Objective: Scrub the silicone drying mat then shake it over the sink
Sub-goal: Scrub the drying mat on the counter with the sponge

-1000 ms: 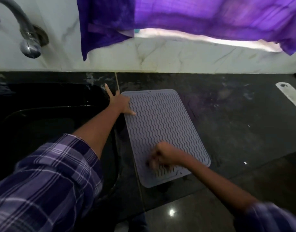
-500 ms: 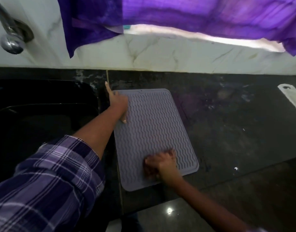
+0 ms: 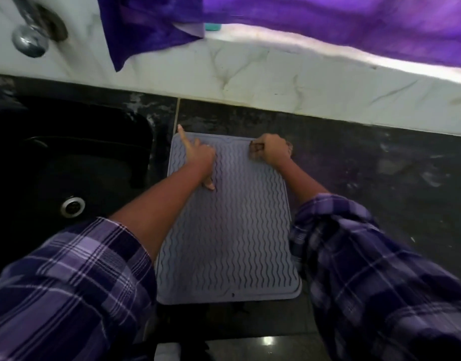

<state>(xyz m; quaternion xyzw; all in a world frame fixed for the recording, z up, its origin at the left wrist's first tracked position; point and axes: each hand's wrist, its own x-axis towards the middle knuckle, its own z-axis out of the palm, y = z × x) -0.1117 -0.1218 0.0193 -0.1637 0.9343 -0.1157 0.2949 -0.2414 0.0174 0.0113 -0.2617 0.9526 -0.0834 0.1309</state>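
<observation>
The grey silicone drying mat [image 3: 229,230], ribbed with wavy lines, lies flat on the dark counter just right of the sink. My left hand [image 3: 198,157] presses on its far left corner, index finger straight and pointing away, thumb flat on the ribs. My right hand [image 3: 272,151] sits at the mat's far right corner with its fingers curled round a small dark scrub pad [image 3: 255,147], most of which is hidden inside the fist.
A black sink [image 3: 68,162] with a metal drain [image 3: 71,206] lies to the left. A chrome tap [image 3: 29,40] juts from the white marble wall [image 3: 276,82]. Purple cloth [image 3: 328,22] hangs above. The dark counter [image 3: 380,178] runs on to the right.
My right hand has travelled from the mat's near edge up to its far right corner. My left hand stays on the far left corner. The view has shifted over the mat.
</observation>
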